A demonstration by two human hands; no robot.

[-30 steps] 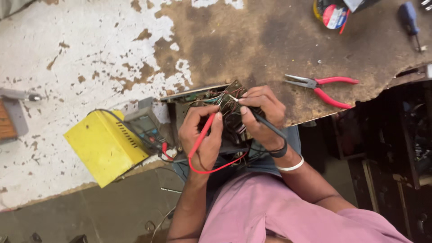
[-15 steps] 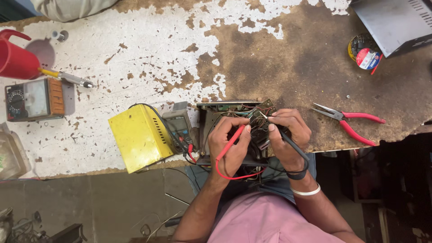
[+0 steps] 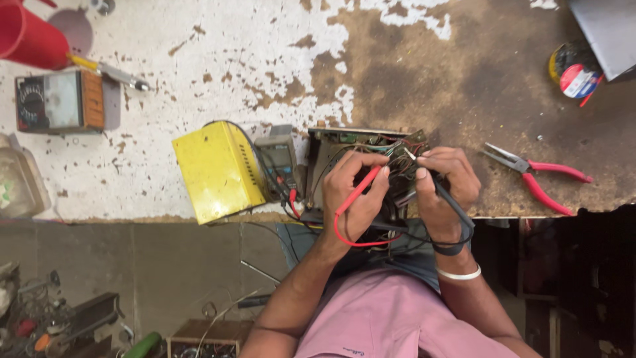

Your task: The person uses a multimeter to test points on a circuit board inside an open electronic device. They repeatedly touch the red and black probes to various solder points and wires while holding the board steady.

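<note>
A: Nearest, what do the hands hold?
B: Left hand: fingers closed on a red probe. Right hand: fingers closed on a black probe.
A: And beyond?
B: Both tips meet the open circuit chassis at the counter edge; yellow box and multimeter leftward, red pliers rightward.

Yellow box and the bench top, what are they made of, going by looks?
Yellow box: likely painted sheet metal; flat folded panels, crisp edges, a row of vent slots on one side, glossy finish. Bench top: white paint flaking off a brown surface beneath, probably wood or board, though rusted metal can't be ruled out; matte and worn.
</note>
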